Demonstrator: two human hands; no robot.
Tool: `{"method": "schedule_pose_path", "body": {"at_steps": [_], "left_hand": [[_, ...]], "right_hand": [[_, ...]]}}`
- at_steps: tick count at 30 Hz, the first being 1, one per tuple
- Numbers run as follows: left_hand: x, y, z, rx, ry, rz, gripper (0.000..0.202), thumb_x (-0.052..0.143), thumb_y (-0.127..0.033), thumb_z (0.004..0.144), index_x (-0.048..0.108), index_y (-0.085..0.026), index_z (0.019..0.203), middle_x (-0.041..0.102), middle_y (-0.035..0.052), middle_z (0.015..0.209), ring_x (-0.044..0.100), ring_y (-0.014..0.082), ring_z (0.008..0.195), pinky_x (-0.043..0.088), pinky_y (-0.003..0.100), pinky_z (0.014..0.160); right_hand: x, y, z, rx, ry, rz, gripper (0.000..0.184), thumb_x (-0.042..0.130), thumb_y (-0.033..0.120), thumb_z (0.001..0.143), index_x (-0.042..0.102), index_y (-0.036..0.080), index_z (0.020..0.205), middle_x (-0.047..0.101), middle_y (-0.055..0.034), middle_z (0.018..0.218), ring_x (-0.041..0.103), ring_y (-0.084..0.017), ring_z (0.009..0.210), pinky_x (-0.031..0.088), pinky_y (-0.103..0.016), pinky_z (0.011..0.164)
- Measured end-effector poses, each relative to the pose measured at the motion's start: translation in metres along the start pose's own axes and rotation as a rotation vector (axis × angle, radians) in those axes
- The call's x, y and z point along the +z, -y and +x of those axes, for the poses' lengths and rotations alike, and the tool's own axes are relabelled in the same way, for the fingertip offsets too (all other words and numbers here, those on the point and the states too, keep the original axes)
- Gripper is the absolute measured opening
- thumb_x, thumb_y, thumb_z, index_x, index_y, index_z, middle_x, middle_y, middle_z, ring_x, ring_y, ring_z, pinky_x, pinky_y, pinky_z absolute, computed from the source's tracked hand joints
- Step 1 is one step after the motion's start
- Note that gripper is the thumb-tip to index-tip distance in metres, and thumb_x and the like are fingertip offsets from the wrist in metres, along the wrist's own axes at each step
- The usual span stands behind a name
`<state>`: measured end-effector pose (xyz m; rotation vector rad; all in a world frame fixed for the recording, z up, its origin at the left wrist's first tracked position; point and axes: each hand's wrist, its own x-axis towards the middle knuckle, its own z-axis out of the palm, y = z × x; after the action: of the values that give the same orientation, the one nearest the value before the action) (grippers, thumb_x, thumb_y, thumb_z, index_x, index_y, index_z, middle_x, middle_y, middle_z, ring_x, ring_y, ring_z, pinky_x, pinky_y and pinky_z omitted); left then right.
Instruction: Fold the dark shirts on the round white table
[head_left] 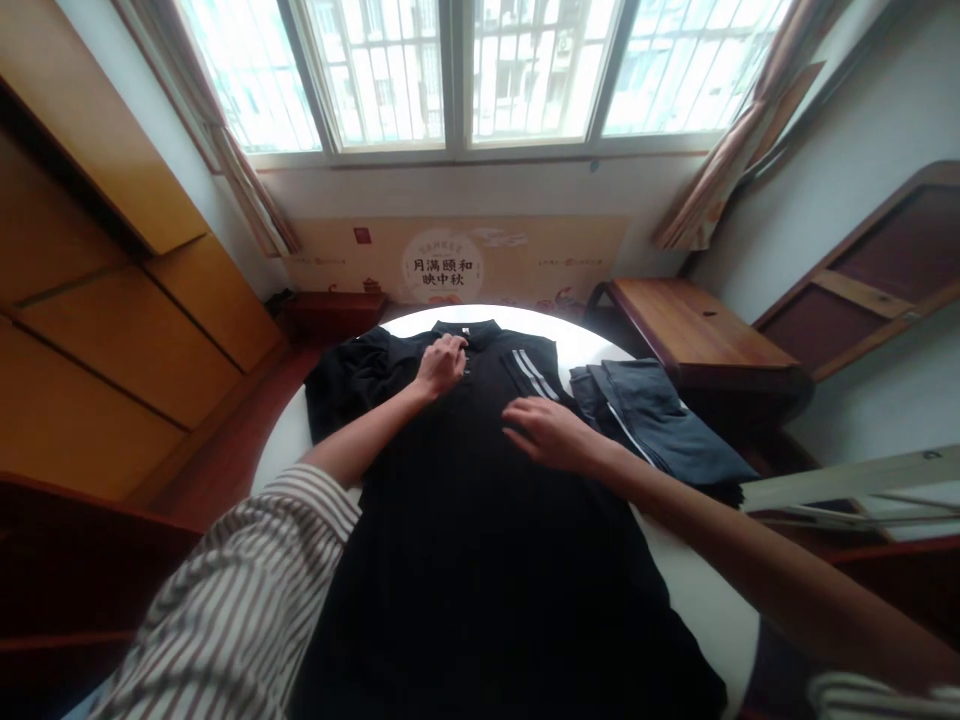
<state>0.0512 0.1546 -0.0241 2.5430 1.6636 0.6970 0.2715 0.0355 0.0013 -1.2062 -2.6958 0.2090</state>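
A black polo shirt (pixel 465 540) with white stripes near the shoulder lies spread front-up on a round white table (pixel 697 590), collar toward the window. My left hand (pixel 441 365) rests near the collar and button placket, fingers curled and pinching the fabric. Flat on the chest of the shirt lies my right hand (pixel 551 432), fingers stretched out toward the left. Both forearms reach over the shirt, and I wear striped sleeves.
Folded dark grey trousers (pixel 660 420) lie on the table's right side. A wooden side table (pixel 697 335) stands beyond at the right, yellow-brown cabinets (pixel 120 330) at the left, a printed board (pixel 457 262) under the window.
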Motion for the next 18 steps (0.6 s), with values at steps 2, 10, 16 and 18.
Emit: {"method": "schedule_pose_path", "body": {"at_steps": [2, 10, 16, 18], "left_hand": [[-0.026, -0.019, -0.053, 0.184, 0.085, -0.138, 0.026, 0.043, -0.023, 0.097, 0.059, -0.016, 0.117, 0.062, 0.0093, 0.106, 0.062, 0.0186, 0.093, 0.048, 0.028, 0.085], [-0.116, -0.060, -0.316, 0.478, 0.388, -0.211, 0.049, 0.065, -0.052, 0.086, 0.061, -0.018, 0.122, 0.065, 0.0112, 0.106, 0.062, 0.0231, 0.095, 0.053, 0.038, 0.090], [-0.114, -0.045, -0.380, 0.451, 0.218, 0.034, 0.038, 0.053, -0.011, 0.091, 0.059, -0.016, 0.128, 0.066, 0.0134, 0.118, 0.061, 0.0246, 0.108, 0.057, 0.040, 0.093], [-0.115, -0.043, -0.384, 0.486, 0.179, 0.048, 0.046, 0.045, -0.002, 0.090, 0.055, -0.016, 0.133, 0.067, 0.0125, 0.117, 0.063, 0.0227, 0.107, 0.058, 0.038, 0.092]], "right_hand": [[-0.001, 0.030, -0.062, -0.082, 0.006, 0.062, 0.028, 0.049, 0.029, 0.097, 0.067, 0.015, 0.114, 0.068, -0.0119, 0.113, 0.063, -0.022, 0.107, 0.047, -0.034, 0.097], [0.046, 0.089, -0.238, -0.164, -0.113, -0.044, 0.059, 0.067, 0.049, 0.085, 0.056, 0.025, 0.137, 0.061, -0.0117, 0.135, 0.057, -0.032, 0.124, 0.055, -0.046, 0.095], [0.061, 0.083, -0.277, -0.130, -0.300, -0.066, 0.040, 0.058, 0.025, 0.090, 0.062, 0.024, 0.129, 0.070, -0.0101, 0.118, 0.068, -0.027, 0.104, 0.060, -0.040, 0.085], [0.059, 0.082, -0.281, -0.127, -0.320, -0.041, 0.040, 0.050, 0.017, 0.090, 0.063, 0.025, 0.126, 0.073, -0.0087, 0.107, 0.070, -0.024, 0.095, 0.061, -0.037, 0.081]]}}
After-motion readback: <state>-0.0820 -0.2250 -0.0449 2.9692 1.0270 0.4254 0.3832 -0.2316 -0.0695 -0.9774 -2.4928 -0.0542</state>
